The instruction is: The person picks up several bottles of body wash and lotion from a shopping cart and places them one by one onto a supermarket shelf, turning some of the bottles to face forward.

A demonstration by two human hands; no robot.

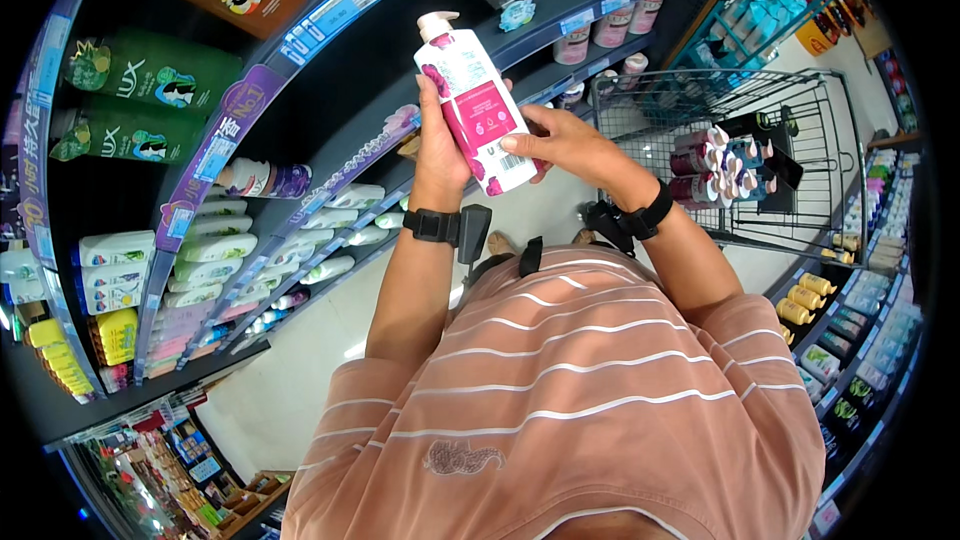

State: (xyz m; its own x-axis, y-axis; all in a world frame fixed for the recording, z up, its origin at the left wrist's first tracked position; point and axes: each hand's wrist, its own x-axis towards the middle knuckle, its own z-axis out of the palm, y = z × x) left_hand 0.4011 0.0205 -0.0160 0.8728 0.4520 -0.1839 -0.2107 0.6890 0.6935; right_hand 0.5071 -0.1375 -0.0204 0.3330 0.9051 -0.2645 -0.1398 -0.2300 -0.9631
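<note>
A white and magenta pump bottle [472, 101] is held up before me, tilted, with its printed back label and barcode facing me. My left hand [442, 135] grips it along its left side, thumb upright on the edge. From the right, my right hand [562, 142] clasps its lower part, the thumb resting near the barcode and the fingers behind. The cream pump head [437, 24] points up and away from me. Behind the bottle run dark store shelves, and a pale blue flower-shaped tag [517, 13] sticks out from one.
A wire shopping cart [739, 82] stands at the right, holding several pump bottles [701, 165] and a dark flat object [784, 169]. Green Lux bottles [150, 79] and white bottles [217, 247] fill shelves at the left. More stocked shelves [847, 337] line the right.
</note>
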